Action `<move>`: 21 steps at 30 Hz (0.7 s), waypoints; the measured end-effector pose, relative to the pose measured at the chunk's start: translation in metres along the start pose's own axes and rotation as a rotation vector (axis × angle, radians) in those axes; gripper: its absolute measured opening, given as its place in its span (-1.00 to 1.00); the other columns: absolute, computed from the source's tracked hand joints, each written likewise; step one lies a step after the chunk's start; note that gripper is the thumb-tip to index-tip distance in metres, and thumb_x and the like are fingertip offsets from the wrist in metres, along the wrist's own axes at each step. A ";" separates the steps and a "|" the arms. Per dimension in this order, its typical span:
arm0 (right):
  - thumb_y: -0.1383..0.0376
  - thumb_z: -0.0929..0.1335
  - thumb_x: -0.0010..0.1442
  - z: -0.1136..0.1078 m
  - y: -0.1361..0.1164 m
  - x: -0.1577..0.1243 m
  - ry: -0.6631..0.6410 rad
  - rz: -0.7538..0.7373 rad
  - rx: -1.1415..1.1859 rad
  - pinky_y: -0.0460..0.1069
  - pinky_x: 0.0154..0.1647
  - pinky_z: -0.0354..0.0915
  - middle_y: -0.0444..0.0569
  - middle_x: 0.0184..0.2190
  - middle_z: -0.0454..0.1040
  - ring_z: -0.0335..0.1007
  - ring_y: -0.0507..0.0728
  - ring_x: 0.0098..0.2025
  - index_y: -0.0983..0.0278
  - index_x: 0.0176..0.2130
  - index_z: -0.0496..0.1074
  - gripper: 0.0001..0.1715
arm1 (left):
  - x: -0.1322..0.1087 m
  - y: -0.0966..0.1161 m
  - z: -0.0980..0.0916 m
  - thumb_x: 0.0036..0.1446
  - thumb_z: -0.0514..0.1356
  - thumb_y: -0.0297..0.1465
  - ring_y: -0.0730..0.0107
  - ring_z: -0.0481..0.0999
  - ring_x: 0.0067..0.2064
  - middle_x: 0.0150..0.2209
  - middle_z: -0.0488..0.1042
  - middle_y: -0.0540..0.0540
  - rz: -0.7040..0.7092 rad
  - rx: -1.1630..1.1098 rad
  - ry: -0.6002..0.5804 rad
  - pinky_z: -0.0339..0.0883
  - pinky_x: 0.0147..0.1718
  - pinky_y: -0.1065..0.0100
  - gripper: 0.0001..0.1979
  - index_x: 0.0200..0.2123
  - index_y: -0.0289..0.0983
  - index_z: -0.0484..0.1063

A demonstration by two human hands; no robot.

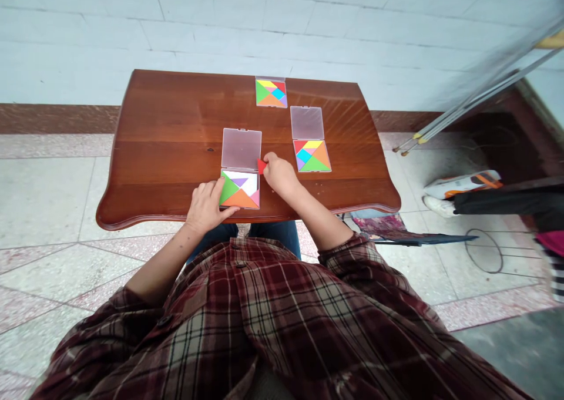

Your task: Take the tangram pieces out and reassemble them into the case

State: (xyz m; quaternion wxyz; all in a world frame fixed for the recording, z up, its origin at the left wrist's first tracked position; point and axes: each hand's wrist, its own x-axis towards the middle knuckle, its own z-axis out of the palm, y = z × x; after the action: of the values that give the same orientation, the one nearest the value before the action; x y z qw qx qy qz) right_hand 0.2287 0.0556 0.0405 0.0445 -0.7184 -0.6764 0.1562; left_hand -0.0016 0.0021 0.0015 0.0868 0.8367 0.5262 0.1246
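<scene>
Your right hand (279,174) has its fingers bunched close together, and they pinch a small red triangle piece (262,166), so only its tip pokes out. The red piece is just beside the right edge of the open clear plastic box (241,148), which sits on the brown wooden table (176,135). Your left hand (205,206) is spread around the near corner of that box, with the thumb up by the green piece (229,190) and the fingers lying over the front edge. There is a white patch (249,182) in the box, with the purple piece (239,182) beside it. Hold the red piece softly by its edges, and keep your left hand still so the box does not slide. Two more boxes of bright pieces sit farther along the table. Your fingers hide most of the red piece, so its whole shape is hard to see. Your left fingers cover part of the box's front edge. The far box (271,93) is small, and its lid is hard to make out.
</scene>
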 end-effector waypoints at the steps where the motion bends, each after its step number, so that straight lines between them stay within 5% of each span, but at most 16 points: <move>1: 0.49 0.12 0.23 -0.001 0.008 0.002 0.029 0.013 0.042 0.03 -0.20 0.27 0.15 -0.22 0.57 0.49 0.24 -0.16 0.37 0.03 0.34 -0.57 | 0.000 0.000 0.000 0.11 0.16 0.09 -0.07 0.33 0.02 0.03 0.40 -0.35 -0.001 -0.001 0.000 0.19 -0.01 0.06 -0.14 0.29 -0.36 0.12; 8: 0.39 0.14 0.30 -0.005 0.046 -0.006 0.060 0.087 0.022 0.01 -0.26 0.22 0.16 -0.17 0.55 0.45 0.22 -0.18 0.35 -0.05 0.43 -0.63 | 0.000 0.000 0.000 0.11 0.16 0.09 -0.08 0.33 0.03 0.05 0.40 -0.35 -0.004 0.014 0.001 0.19 -0.02 0.07 -0.16 0.27 -0.35 0.14; 15: 0.31 0.17 0.34 -0.010 0.023 -0.018 0.113 0.069 -0.120 -0.01 -0.31 0.20 0.18 -0.15 0.52 0.45 0.19 -0.20 0.34 -0.10 0.46 -0.66 | 0.000 0.000 -0.002 0.12 0.15 0.09 -0.09 0.34 0.03 0.05 0.40 -0.35 -0.011 0.031 -0.016 0.21 -0.01 0.05 -0.17 0.27 -0.35 0.15; 21: 0.36 0.23 0.29 -0.015 0.007 -0.018 0.005 0.081 -0.174 0.00 -0.31 0.24 0.22 -0.12 0.50 0.48 0.20 -0.20 0.38 -0.07 0.46 -0.71 | 0.000 -0.001 -0.001 0.12 0.13 0.11 -0.08 0.34 0.03 0.05 0.40 -0.35 0.003 0.014 0.003 0.20 0.01 0.05 -0.16 0.27 -0.36 0.16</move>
State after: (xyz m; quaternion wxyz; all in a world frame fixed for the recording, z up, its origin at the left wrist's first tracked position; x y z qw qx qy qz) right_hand 0.2385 0.0395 0.0555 -0.0228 -0.7466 -0.6578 0.0969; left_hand -0.0032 0.0023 0.0024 0.0800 0.8378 0.5261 0.1225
